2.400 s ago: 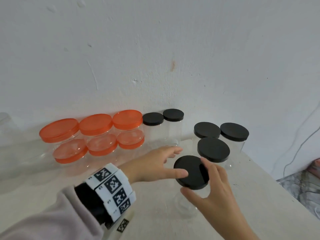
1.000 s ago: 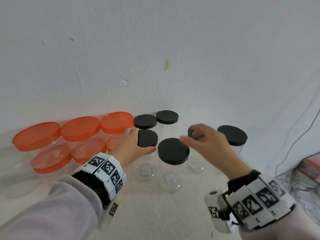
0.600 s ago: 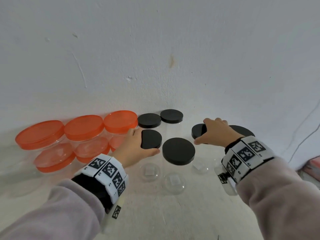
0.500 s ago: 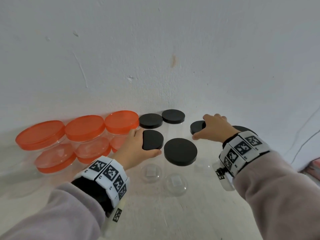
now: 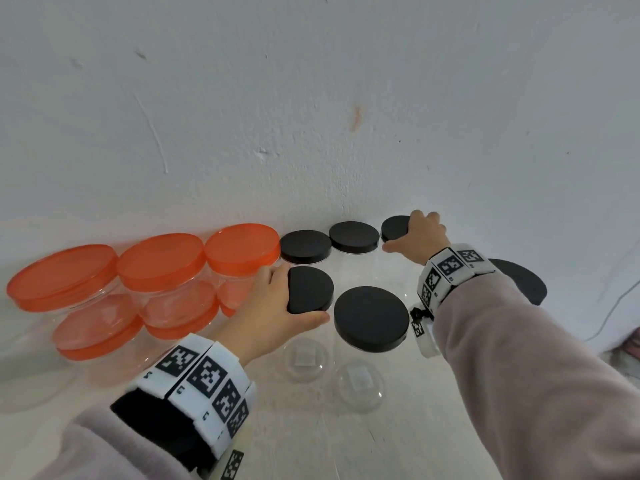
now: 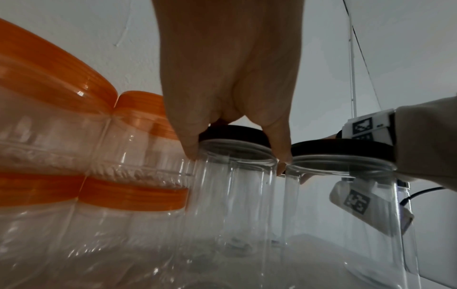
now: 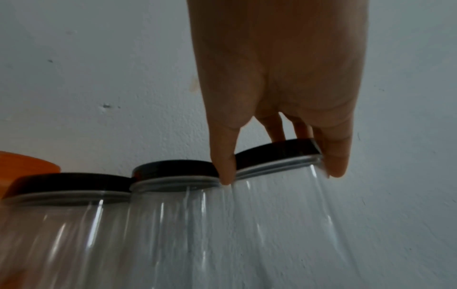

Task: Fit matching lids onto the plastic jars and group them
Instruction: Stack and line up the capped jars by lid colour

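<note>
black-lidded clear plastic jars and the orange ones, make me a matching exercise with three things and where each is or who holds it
Things:
1. black-lidded clear plastic jar by the orange jars
2. black-lidded clear plastic jar at the wall
3. round orange plastic lids

States:
A. gripped at the lid by the right hand
B. on stacked jars, untouched
C. gripped at the lid by the left hand

Pairs: 1-C, 2-A, 3-B
</note>
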Demonstrator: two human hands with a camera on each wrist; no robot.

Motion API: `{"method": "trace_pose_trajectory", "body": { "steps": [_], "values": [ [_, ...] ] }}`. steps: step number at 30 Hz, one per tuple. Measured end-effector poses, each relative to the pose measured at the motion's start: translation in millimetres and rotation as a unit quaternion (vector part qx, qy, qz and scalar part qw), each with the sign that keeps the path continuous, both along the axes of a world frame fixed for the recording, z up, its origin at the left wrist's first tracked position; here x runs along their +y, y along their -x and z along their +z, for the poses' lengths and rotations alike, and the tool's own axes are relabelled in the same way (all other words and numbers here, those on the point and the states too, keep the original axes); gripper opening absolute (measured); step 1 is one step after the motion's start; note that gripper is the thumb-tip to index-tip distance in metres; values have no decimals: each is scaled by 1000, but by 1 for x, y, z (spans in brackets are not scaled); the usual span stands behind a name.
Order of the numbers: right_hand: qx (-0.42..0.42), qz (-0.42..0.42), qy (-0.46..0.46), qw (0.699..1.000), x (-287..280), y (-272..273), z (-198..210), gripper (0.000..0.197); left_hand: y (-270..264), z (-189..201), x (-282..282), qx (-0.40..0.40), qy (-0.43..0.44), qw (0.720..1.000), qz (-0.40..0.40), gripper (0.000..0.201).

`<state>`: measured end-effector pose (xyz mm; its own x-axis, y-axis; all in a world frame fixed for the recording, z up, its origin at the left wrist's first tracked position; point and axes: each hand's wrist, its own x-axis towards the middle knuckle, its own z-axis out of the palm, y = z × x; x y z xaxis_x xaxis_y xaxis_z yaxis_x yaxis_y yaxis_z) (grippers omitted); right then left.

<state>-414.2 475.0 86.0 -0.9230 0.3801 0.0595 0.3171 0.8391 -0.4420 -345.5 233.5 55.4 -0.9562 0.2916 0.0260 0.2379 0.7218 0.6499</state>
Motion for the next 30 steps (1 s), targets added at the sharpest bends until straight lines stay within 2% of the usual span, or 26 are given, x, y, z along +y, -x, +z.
{"method": "trace_pose_trajectory", "body": {
  "steps": [11,17,24,26,30],
  "values": [
    [1,20,38,999,0,16,2,73,2,-2,-1,-1,18,1000,-3,84],
    [-16,23,15,999,-5,8,7,74,1,-1,-1,-1,25,1000,-4,84],
    [89,49,-2,995,13,-29,34,61,0,0,0,-6,26,1000,1,82],
    [62,41,-40,996,29,-47,37,64,0,0,0,-9,25,1000,3,82],
    [-55,-5,-81,995,63,-85,26,74,-1,-1,1,-7,22,1000,8,83]
  ]
}}
